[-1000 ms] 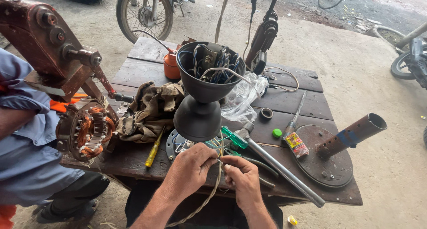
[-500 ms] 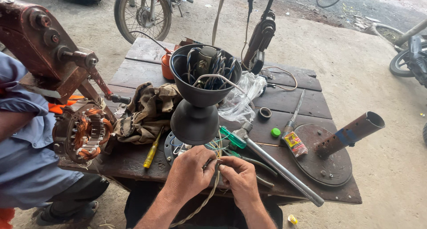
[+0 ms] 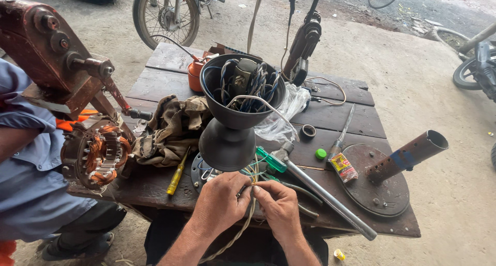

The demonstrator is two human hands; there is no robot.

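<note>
Two hands meet at the table's near edge: left hand (image 3: 219, 201) and right hand (image 3: 279, 206) both pinch thin coloured wires (image 3: 251, 177) between fingertips. The wires run up and away into the black funnel-shaped fan housing (image 3: 235, 116) just beyond; a twisted pale cord (image 3: 237, 235) trails down toward the person.

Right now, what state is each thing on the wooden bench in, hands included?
Left hand: pinching the thin coloured wires.
Right hand: pinching the same wires.
Black cup-shaped housing: upright, open, full of wiring.
Yellow-handled screwdriver: lying flat, untouched.
Rusty metal pipe: tilted on its round base plate.
Brown rag: crumpled.
</note>
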